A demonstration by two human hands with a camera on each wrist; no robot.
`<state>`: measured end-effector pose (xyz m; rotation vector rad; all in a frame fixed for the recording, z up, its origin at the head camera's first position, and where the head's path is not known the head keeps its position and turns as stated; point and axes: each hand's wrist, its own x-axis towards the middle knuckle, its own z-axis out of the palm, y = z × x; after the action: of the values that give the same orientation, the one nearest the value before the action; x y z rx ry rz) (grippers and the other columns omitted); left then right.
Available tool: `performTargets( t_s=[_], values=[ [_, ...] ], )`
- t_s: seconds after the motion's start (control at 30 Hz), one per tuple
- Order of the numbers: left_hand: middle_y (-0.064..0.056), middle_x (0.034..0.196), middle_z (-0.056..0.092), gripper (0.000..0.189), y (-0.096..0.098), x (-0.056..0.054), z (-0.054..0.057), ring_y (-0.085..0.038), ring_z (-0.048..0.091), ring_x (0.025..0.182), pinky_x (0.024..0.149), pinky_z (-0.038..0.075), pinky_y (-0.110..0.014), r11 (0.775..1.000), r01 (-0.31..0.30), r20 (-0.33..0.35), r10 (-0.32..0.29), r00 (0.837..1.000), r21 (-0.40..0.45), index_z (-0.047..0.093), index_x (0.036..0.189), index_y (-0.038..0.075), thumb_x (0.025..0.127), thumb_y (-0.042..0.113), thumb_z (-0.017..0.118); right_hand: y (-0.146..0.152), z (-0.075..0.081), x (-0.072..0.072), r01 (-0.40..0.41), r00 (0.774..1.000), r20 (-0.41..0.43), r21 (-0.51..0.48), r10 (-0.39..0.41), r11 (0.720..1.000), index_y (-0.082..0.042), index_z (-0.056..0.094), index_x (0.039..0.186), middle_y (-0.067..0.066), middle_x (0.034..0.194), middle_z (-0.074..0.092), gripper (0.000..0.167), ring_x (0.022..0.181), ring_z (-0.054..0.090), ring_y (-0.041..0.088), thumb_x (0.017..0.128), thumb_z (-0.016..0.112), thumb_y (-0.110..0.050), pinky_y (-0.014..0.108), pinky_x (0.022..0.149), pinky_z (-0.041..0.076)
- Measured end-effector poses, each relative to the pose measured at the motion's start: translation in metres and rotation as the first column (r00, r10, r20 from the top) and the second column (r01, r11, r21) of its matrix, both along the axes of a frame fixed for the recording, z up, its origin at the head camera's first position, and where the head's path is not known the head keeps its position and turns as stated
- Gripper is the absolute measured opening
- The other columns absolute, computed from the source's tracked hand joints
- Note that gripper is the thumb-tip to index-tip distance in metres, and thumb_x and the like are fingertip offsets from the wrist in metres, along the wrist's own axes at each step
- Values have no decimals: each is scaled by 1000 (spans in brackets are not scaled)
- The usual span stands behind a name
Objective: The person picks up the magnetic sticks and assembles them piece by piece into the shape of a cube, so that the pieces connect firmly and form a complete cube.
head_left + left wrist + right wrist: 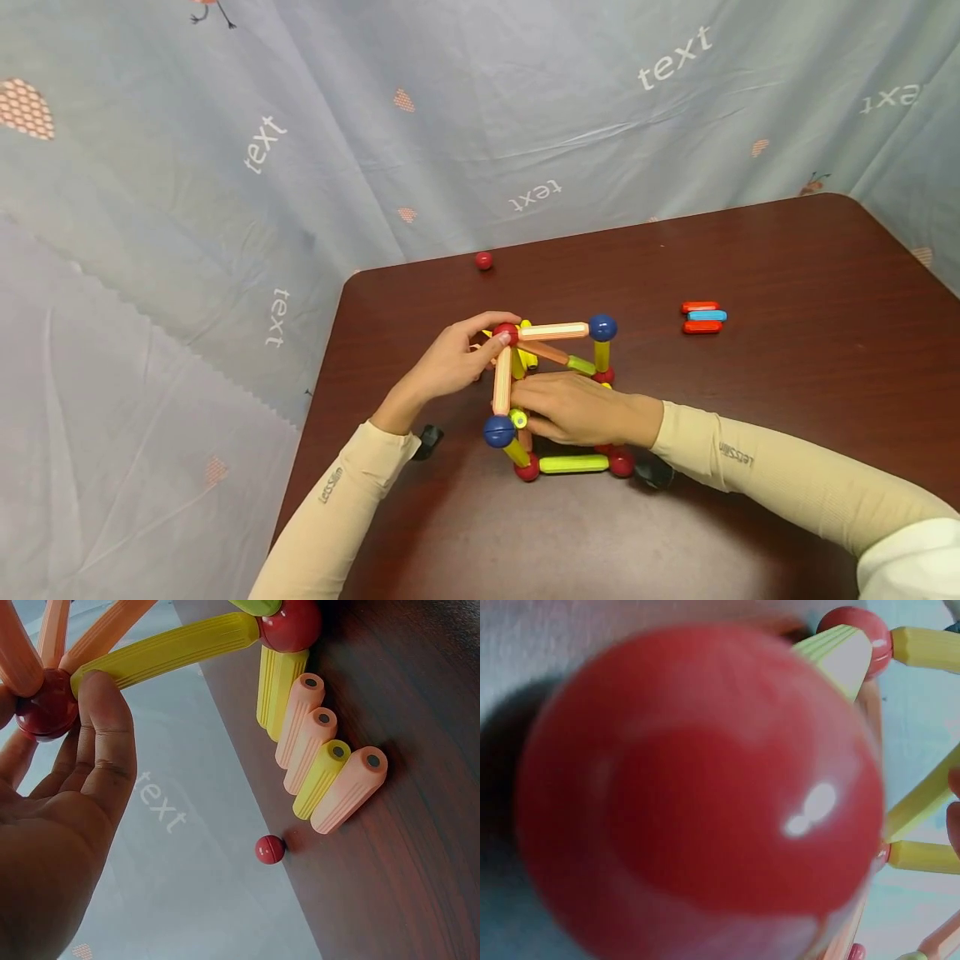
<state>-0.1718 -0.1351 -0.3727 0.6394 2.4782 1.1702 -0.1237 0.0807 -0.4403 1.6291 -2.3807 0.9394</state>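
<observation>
A frame of magnetic rods and balls stands on the table, with pale orange rods point(553, 332) along its top and a yellow-green rod point(573, 464) at its base. My left hand point(457, 358) grips the red ball point(46, 705) at a top corner, where several rods meet. Reaching in from the right, my right hand point(573, 408) has its curled fingers around a yellow rod point(518, 418), whose end pokes out by the fingertips. Blue balls point(603, 327) sit at other top corners. A large red ball point(705, 795) blocks most of the right wrist view.
Loose pale orange and yellow rods point(349, 791) lie in a row behind the frame. A single red ball point(483, 261) rests near the table's back edge. Two red rods and a blue rod point(707, 316) lie together on the right. A curtain point(465, 150) hangs behind the table.
</observation>
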Motion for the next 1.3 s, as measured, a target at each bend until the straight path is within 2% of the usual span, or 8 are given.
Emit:
performTargets(
  t_s=[0.2,0.43,0.63,0.77,0.87,1.0,1.13,1.3],
  values=[
    [-5,108,67,32,0,-1,-1,-24,59,70,58,53,-33,1000,4,-1,-4,1000,0,62,135,32,104,32,60,-1,-4,-4,-28,999,40,11,28,1000,-17,57,109,-13,83,74,12,86,64,-2,106,57,-29,18,81,52],
    [-5,103,66,32,1,-2,0,-34,59,70,55,52,-31,1000,15,14,-15,1000,5,62,135,32,103,31,60,0,-7,-7,6,998,-58,20,-5,1000,-13,61,115,-8,93,66,17,90,66,7,102,64,-24,23,89,55],
    [-6,100,64,32,1,-4,1,-26,56,66,54,50,-29,1000,26,1,-26,1000,2,62,135,32,104,30,60,-1,-5,-8,-4,992,-122,55,11,998,-12,61,121,-4,108,66,23,98,68,9,101,65,-22,23,94,55],
    [-6,103,66,31,1,-4,0,-31,60,76,57,50,-29,1000,28,6,-28,1000,14,63,135,31,104,31,59,-1,-4,-9,-7,991,-135,60,15,998,-13,64,120,-4,118,67,22,105,68,9,100,65,-22,22,97,54],
    [-7,104,66,31,1,-4,-1,-32,60,80,59,50,-30,999,25,5,-25,1000,23,63,135,30,104,31,59,-2,-5,-8,-1,991,-137,57,8,998,-13,64,120,-5,116,67,22,103,68,7,99,66,-21,22,94,55],
    [-5,116,67,36,3,-2,-3,-22,62,84,68,52,-30,1000,20,-20,-20,1000,6,59,141,30,105,32,57,-2,-6,-9,15,989,-145,45,-8,999,-13,64,121,-5,113,69,25,100,68,7,97,68,-20,24,92,57],
    [-6,128,63,46,4,7,-1,-19,64,89,75,55,-32,997,-8,-55,4,998,-80,47,151,26,106,35,53,-2,-7,-9,21,992,-129,38,-16,999,-13,64,120,-5,113,70,25,101,69,6,97,68,-21,24,93,56],
    [-6,110,66,62,0,25,16,-19,65,91,82,56,-37,950,-14,-22,7,1000,-312,35,158,14,106,46,47,-2,-4,-10,42,994,-107,57,-36,997,-14,65,123,-5,116,70,28,105,69,7,96,70,-22,24,94,57]
  ],
)
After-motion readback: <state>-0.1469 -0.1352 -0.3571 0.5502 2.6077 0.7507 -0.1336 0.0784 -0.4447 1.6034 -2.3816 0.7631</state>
